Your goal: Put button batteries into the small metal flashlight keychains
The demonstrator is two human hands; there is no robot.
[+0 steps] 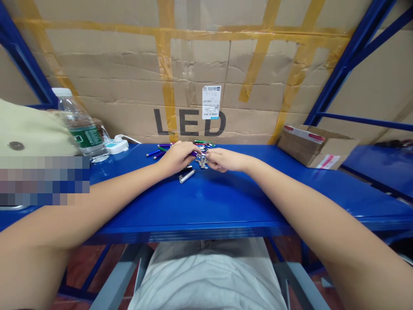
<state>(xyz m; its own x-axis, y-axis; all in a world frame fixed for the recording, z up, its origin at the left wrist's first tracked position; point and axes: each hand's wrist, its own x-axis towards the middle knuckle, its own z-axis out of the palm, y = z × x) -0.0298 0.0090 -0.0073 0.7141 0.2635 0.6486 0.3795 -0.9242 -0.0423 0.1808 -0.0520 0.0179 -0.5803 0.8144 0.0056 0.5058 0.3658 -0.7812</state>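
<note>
My left hand (pixel 177 157) is closed around a slim purple tube (pixel 194 153), its end pointing toward the other hand. Close beside it, my right hand (pixel 224 159) has its fingers curled and pressed together near the tube's end; whatever they pinch is too small to make out. Below and between the hands lies a small heap of round silver discs that look like button cells (pixel 202 162). A silver tube (pixel 187 176) lies in front, beside a darker one partly covered by my left hand. Behind the hands are several coloured tubes, among them a blue one (pixel 152 153).
A water bottle (pixel 84 129) and a white power strip (pixel 116 146) stand at the left, near a person in a pale sleeve (pixel 35 129). An open cardboard box (pixel 318 144) sits at the right of the blue table (pixel 206 206). A large taped carton (pixel 135 86) forms the back.
</note>
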